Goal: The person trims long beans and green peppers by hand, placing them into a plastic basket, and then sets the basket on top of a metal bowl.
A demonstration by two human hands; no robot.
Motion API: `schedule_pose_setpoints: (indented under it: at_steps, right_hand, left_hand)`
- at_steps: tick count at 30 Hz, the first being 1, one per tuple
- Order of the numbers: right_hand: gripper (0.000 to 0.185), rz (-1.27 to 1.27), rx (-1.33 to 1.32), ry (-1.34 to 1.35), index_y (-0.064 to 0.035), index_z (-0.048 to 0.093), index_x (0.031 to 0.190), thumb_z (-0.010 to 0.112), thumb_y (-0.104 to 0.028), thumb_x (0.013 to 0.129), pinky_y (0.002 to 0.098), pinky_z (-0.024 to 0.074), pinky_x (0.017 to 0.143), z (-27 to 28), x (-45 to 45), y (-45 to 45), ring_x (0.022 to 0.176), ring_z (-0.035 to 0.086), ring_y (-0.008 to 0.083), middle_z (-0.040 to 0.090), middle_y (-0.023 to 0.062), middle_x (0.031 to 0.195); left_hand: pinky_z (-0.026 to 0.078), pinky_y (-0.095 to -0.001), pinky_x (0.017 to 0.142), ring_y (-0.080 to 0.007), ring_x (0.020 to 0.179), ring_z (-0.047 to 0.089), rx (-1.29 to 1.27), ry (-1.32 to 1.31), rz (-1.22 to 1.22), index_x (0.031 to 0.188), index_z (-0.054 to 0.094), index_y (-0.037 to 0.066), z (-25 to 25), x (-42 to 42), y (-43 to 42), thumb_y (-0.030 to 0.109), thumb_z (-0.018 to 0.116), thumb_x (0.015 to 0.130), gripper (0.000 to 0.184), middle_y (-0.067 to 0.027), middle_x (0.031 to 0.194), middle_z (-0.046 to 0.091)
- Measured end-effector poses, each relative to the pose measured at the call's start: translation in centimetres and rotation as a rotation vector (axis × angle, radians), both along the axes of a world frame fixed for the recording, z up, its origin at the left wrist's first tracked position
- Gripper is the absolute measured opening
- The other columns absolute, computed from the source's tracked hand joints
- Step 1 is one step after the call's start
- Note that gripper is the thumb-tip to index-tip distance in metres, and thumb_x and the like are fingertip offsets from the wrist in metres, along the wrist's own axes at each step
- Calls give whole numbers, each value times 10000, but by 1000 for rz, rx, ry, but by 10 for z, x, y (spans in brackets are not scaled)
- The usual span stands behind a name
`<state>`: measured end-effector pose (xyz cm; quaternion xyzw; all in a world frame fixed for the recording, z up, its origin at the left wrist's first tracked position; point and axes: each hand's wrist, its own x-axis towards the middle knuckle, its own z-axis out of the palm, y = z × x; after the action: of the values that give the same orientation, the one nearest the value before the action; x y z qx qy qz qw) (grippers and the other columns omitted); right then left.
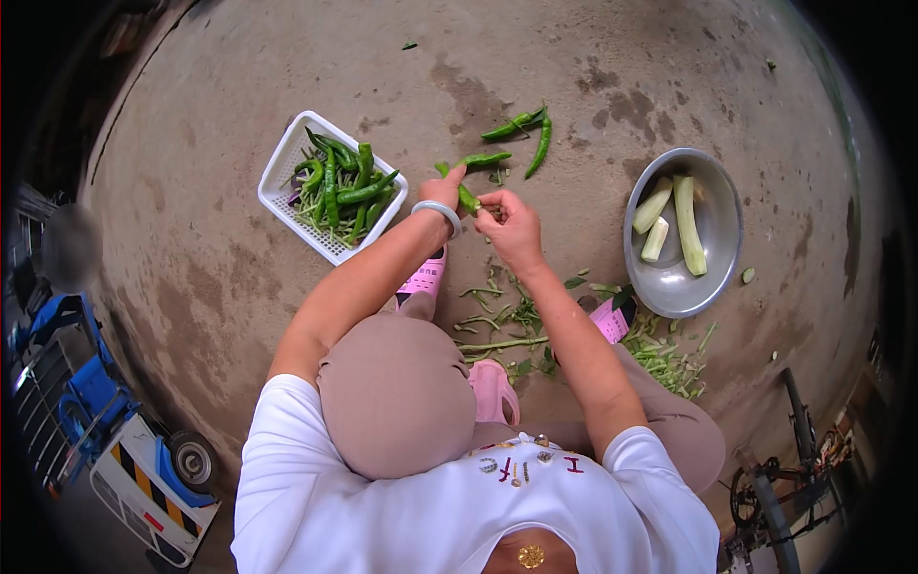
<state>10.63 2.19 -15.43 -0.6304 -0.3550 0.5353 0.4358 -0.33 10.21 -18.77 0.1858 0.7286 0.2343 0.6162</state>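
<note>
My left hand point(442, 194), with a pale bangle at the wrist, is closed around a green pepper point(468, 199). The fingertips of my right hand point(512, 228) pinch the near end of that same pepper; whether they grip its stem is too small to tell. Just beyond my hands, another green pepper point(485, 159) lies on the concrete. Farther off are a curved pepper point(513, 124) and a straighter pepper point(539, 146). Left of my left hand stands a white plastic basket point(273, 182) with several green peppers on top of thin green pieces.
A metal bowl point(681, 298) at the right holds peeled pale-green vegetable pieces point(688, 225). Green trimmings point(669, 362) and stalks point(507, 344) litter the floor by my pink shoes point(424, 275). A blue and white vehicle point(143, 478) stands lower left, a bicycle point(765, 488) lower right.
</note>
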Motion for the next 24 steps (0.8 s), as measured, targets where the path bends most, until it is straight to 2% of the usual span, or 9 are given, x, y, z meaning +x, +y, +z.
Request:
schedule_pose_setpoints:
  at_steps: [2, 8, 11, 14, 16, 18, 20, 23, 24]
  right_hand:
    - [106, 26, -6, -13, -3, 589, 861, 548, 6, 764, 192, 467, 544, 1, 1, 1, 605, 573, 59, 612, 20, 742]
    - [116, -24, 22, 283, 0, 578, 911, 502, -9, 823, 203, 485, 583, -10, 2, 0, 637, 568, 65, 613, 32, 770]
    - [116, -24, -9, 327, -5, 583, 911, 501, -33, 835, 197, 479, 597, -12, 2, 3, 636, 553, 47, 607, 24, 777]
    - [129, -37, -113, 229, -12, 587, 922, 517, -60, 825, 265, 492, 631, -37, 10, 2, 675, 597, 143, 622, 64, 792]
    - [164, 331, 106, -777, -24, 590, 934, 521, -50, 787, 355, 485, 690, -50, 17, 8, 782, 600, 286, 617, 124, 916]
    - [146, 268, 171, -826, -33, 591, 893, 531, -63, 763, 382, 480, 700, -59, 14, 20, 800, 583, 320, 599, 134, 945]
    - [129, 208, 232, -873, -42, 592, 852, 540, -76, 740, 408, 476, 710, -61, 4, 38, 818, 566, 354, 582, 143, 973]
    - [90, 260, 401, -1017, -57, 591, 807, 535, -87, 743, 419, 473, 695, -72, -15, 69, 826, 567, 342, 562, 129, 1001]
    - [89, 454, 320, -1080, -64, 588, 808, 529, -86, 745, 416, 474, 688, -73, -18, 76, 840, 569, 328, 564, 122, 1002]
  left_hand:
    - [385, -300, 370, -164, 444, 484, -195, -27, 40, 760, 518, 23, 7, 1, -1, 322, 637, 782, 323, -74, 617, 520]
    - [392, -303, 368, -172, 435, 486, -308, -228, 1, 777, 511, 33, -16, -8, -5, 383, 600, 805, 362, -62, 615, 513]
    - [407, -300, 384, -183, 442, 486, -249, -199, 9, 792, 511, 47, -25, -12, -3, 387, 557, 825, 344, -68, 611, 491]
    - [418, -311, 394, -192, 448, 485, -76, -98, 30, 811, 502, 42, -22, -17, 5, 316, 513, 836, 275, -77, 603, 469]
    - [430, -317, 406, -190, 457, 484, -9, -116, 53, 832, 485, 41, -22, -28, 14, 270, 506, 834, 230, -70, 609, 466]
    - [440, -324, 412, -188, 470, 479, 0, -136, 163, 854, 457, 46, -12, -30, 20, 140, 471, 812, 105, -65, 621, 458]
    - [439, -322, 409, -185, 468, 475, -2, -130, 178, 846, 451, 48, -15, -29, 18, 131, 473, 812, 93, -63, 621, 456]
    - [420, -303, 394, -166, 450, 456, 32, -86, 187, 818, 429, 54, -11, -26, 14, 101, 498, 800, 86, -49, 595, 439]
    - [409, -292, 389, -156, 441, 446, 58, -75, 156, 814, 423, 58, -12, -27, 13, 97, 510, 795, 98, -42, 580, 430]
